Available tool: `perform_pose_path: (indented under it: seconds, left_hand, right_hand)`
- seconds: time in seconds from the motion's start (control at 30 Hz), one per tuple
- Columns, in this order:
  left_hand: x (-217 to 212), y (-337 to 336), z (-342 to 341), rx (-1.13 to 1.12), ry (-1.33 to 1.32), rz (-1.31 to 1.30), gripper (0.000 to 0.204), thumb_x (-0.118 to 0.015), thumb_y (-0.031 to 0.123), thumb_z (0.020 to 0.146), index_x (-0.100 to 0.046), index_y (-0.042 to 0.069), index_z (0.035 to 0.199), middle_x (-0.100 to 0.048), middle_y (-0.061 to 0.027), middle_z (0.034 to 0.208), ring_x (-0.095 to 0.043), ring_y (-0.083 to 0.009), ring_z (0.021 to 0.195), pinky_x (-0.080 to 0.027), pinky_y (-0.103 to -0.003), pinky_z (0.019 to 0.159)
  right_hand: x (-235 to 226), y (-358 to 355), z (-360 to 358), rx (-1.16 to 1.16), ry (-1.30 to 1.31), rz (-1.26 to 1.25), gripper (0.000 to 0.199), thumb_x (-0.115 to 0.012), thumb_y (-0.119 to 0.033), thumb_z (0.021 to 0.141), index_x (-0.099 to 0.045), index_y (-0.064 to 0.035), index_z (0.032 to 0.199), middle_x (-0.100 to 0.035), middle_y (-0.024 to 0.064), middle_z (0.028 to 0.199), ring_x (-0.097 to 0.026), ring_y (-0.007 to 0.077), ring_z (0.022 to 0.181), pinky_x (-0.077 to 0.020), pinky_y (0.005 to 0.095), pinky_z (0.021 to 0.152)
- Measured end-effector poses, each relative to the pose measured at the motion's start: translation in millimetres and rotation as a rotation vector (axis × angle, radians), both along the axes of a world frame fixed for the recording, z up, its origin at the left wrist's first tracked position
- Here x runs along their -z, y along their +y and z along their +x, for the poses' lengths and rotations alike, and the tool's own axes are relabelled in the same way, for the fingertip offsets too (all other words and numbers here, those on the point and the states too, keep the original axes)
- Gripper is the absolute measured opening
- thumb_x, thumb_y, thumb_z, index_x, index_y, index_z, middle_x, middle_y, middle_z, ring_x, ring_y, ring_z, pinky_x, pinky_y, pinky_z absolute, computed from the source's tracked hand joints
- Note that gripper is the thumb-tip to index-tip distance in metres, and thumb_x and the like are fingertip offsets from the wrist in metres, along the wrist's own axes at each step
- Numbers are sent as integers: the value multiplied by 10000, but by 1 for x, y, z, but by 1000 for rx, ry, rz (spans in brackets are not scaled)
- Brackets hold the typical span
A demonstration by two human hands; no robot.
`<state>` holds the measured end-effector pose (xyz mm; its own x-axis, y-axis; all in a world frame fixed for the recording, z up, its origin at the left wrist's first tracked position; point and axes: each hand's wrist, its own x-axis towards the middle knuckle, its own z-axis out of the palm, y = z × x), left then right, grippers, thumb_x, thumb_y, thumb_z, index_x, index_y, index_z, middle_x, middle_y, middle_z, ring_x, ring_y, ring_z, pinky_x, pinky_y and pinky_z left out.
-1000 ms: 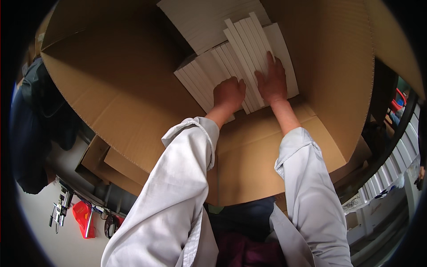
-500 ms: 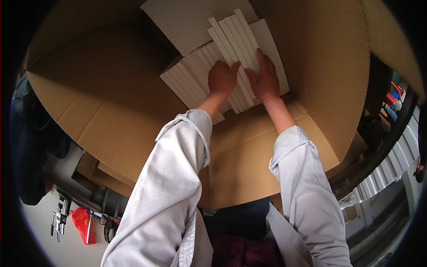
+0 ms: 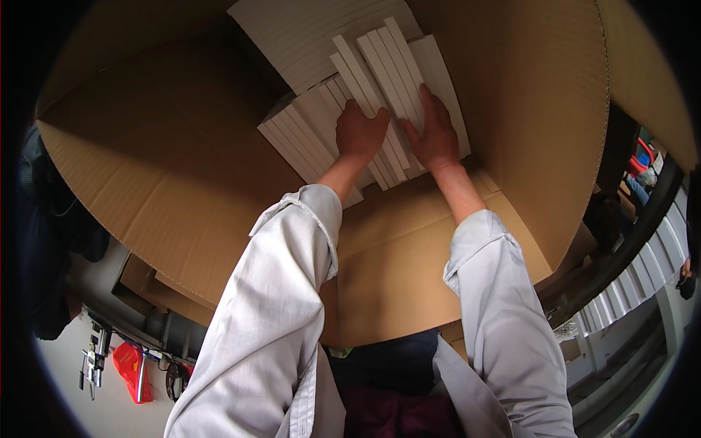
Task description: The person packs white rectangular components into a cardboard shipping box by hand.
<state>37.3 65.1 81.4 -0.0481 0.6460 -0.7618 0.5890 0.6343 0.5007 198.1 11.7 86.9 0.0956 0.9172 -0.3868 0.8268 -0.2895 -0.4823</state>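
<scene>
Both my hands reach into a large open cardboard box [image 3: 175, 160], where flat white panels stand on edge in rows. My left hand [image 3: 361, 133] is closed round a pair of narrow white panels [image 3: 355, 69], its thumb on their right side. My right hand [image 3: 439, 139] grips the raised white panels [image 3: 394, 66] to the right, its fingers along their right side and its thumb toward the left hand. A narrow gap separates the two groups. More upright white panels [image 3: 292, 139] stand packed left of my left hand. Their lower ends are partly hidden by my hands.
A wide white block or board [image 3: 314, 40] lies at the back of the box. Cardboard walls rise on both sides, with a flap [image 3: 394, 292] near me. Left of the box is a red object [image 3: 133, 371] among tools; a dark curved rail [image 3: 621, 270] runs on the right.
The raised panels have parted: the pair at my left hand has shifted left, leaving a gap beside the group at my right hand. My left hand moved slightly left.
</scene>
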Motion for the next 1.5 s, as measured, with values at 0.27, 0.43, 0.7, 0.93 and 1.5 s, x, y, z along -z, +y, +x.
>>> perform_pose_path:
  seconds: [0.27, 0.43, 0.7, 0.93, 1.5]
  left_hand:
    - [-1, 3, 9, -20, 26, -24, 544, -721, 324, 784, -555, -93, 1092, -689, -279, 1021, -692, -415, 986, -559, -461, 859]
    - [-10, 13, 19, -9, 86, -34, 571, -743, 305, 738, -549, -103, 1087, -687, -284, 1017, -689, -430, 985, -558, -466, 862]
    - [-20, 19, 28, -72, 130, -51, 572, -746, 273, 723, -541, -106, 1099, -681, -290, 1025, -683, -435, 999, -548, -476, 883]
    - [0, 12, 19, -77, 184, -11, 509, -754, 272, 726, -583, -86, 1046, -691, -266, 1032, -683, -433, 997, -553, -475, 869]
    - [-10, 164, -73, 434, 366, 377, 425, -729, 308, 771, -679, -39, 1013, -712, -241, 1022, -696, -403, 983, -568, -459, 834]
  right_hand:
    - [0, 0, -1, 12, -21, -9, 805, -700, -353, 913, -278, -129, 1562, -439, 197, 1485, -436, 378, 1361, -429, 453, 1088]
    - [1, -2, -2, 18, -22, -3, 820, -708, -354, 896, -278, -135, 1559, -438, 181, 1478, -446, 376, 1341, -444, 461, 1067]
    - [1, 1, -5, 24, -40, -14, 851, -722, -374, 869, -278, -135, 1554, -423, 206, 1484, -439, 389, 1348, -438, 470, 1072]
    - [0, 9, -18, 30, -114, 15, 924, -773, -340, 810, -275, -80, 1543, -457, 235, 1445, -478, 401, 1309, -437, 485, 1061]
    - [-8, 28, -25, 274, -105, -161, 777, -765, -302, 782, -400, 9, 1393, -541, 230, 1345, -535, 396, 1244, -469, 477, 1032]
